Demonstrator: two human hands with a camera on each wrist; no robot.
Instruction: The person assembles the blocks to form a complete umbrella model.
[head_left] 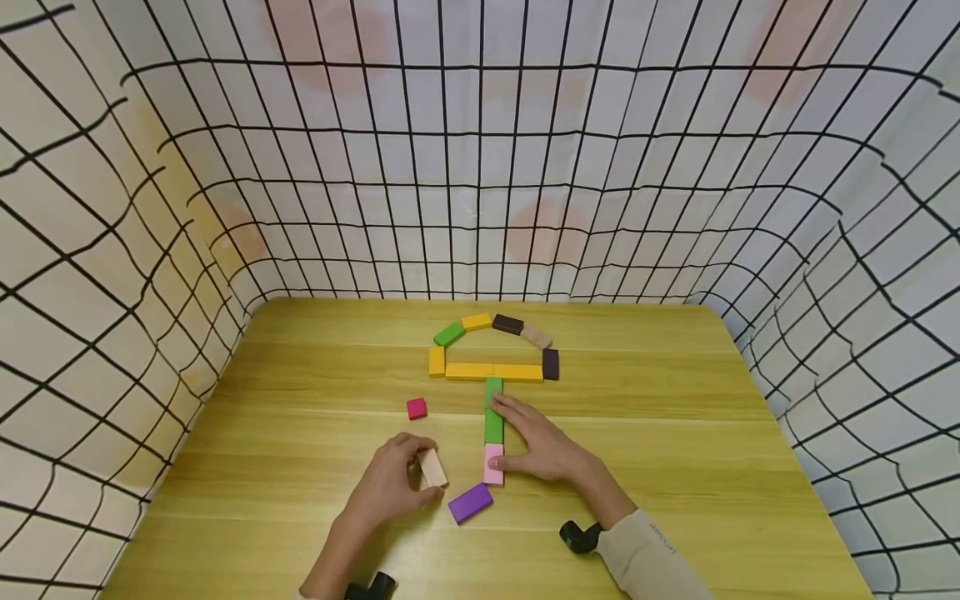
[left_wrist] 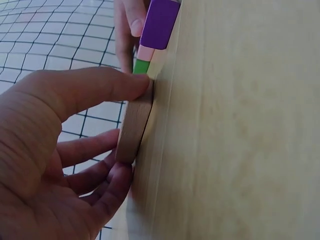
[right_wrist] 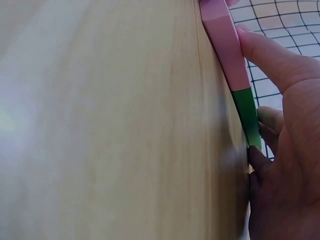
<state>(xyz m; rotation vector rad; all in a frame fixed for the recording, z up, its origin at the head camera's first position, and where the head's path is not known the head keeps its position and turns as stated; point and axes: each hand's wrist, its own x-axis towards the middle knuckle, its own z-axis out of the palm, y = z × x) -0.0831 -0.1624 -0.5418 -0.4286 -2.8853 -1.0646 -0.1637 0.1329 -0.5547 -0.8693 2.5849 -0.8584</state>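
Note:
My left hand [head_left: 389, 479] grips a plain wooden block [head_left: 432, 468] flat on the table, thumb at its near end and fingers at the far end; the left wrist view shows this block [left_wrist: 134, 125] in the hold. My right hand [head_left: 542, 442] rests over the column of blocks, its thumb on the pink block [head_left: 493, 463] and its fingers reaching the two green blocks [head_left: 493, 426]. A purple block [head_left: 471, 503] lies slanted just below the pink one, between the hands. Left of the column, beyond my left hand, sits a small red block [head_left: 416, 408].
Two long yellow blocks [head_left: 470, 371] form a bar above the column. Over it curves an arch of green [head_left: 449, 335], yellow, dark [head_left: 508, 324] and wooden blocks, with a dark block [head_left: 551, 364] at its right end. Black netting [head_left: 480, 180] encloses the wooden table [head_left: 675, 417].

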